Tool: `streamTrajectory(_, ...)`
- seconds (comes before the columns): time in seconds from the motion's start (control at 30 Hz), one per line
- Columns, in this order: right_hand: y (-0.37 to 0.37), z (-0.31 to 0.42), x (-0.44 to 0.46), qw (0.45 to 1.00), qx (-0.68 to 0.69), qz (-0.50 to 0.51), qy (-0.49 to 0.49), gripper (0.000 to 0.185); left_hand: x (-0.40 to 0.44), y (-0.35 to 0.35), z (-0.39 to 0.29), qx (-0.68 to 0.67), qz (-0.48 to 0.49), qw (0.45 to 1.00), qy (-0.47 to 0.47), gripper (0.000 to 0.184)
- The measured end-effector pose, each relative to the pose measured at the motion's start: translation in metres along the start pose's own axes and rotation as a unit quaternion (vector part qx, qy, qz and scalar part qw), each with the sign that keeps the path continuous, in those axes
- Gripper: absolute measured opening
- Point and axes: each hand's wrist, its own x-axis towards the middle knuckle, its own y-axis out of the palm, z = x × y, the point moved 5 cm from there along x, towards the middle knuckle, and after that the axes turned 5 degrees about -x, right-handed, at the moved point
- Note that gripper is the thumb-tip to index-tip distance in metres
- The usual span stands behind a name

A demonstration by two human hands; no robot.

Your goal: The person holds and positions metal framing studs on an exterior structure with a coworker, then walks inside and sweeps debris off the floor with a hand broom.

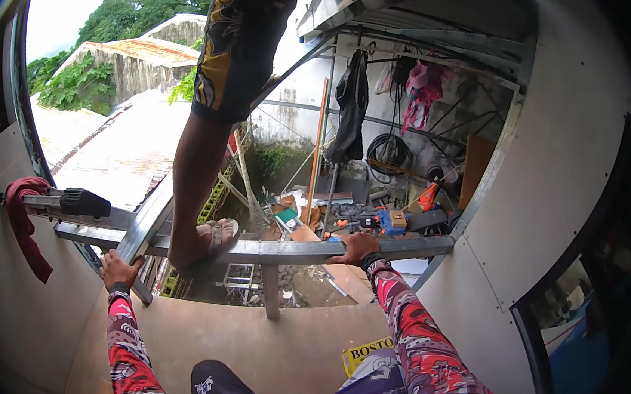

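My left hand grips the lower end of a slanted square metal tube, which crosses the horizontal metal beam. My right hand is closed over that beam near its right end. Between my hands, another person's sandaled foot stands on the beam, with the bare leg rising above it. A short metal post runs down from the beam to the board. Over the wall at left hangs a dark red cloth beside a black-ended metal bar.
Beyond the beam, the ground drops away, cluttered with tools and rubble. A black cable coil and dark trousers hang behind. A plywood board lies under me. White panels flank the opening; rusty roofs lie outside.
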Motion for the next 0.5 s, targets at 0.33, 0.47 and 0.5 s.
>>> streamTrajectory(0.33, 0.0, 0.002, -0.001, 1.0, 0.002, 0.001, -0.02, 0.091, 0.004, 0.008, 0.006, 0.013, -0.025, 1.0, 0.008, 0.082)
streamTrajectory(0.47, 0.011, -0.004, 0.003, 1.0, -0.013, 0.0, -0.008, 0.094, 0.004, 0.007, 0.005, 0.01, -0.026, 1.0, 0.013, 0.082)
streamTrajectory(0.5, 0.006, -0.003, 0.003, 1.0, -0.017, 0.005, -0.006, 0.094, 0.003, 0.006, 0.005, 0.014, -0.027, 0.999, 0.014, 0.082)
